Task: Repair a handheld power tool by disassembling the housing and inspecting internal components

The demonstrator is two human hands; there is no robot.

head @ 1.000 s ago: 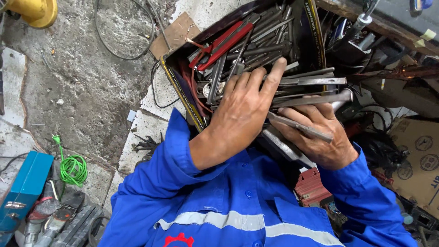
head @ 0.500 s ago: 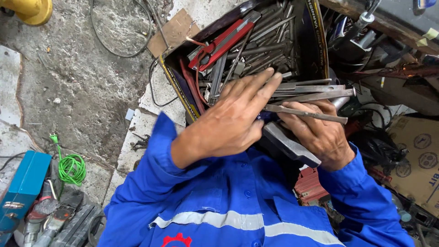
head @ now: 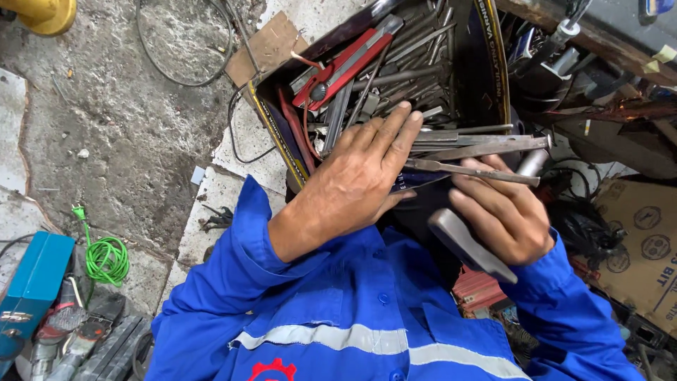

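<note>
A person in a blue work jacket reaches with 2 bare hands into a dark metal tool box [head: 486, 77] set on a rough concrete floor [head: 141, 141]. The box is packed with grey steel tools too tangled to count, plus 1 red-handled cutter [head: 342, 67] lying near its top left corner. The left hand [head: 356, 183] rests flat on the pile, fingers spread and closed on nothing. The right hand [head: 501, 215] is curled round 3 long metal bars [head: 479, 152] fanned across the box's near edge, and a flat grey file [head: 469, 243] juts from under its palm. Beside the box lie 1 scrap of cardboard [head: 264, 49] and 1 coil of green cable [head: 106, 257]; 1 blue case [head: 32, 282] sits at the lower left.
</note>
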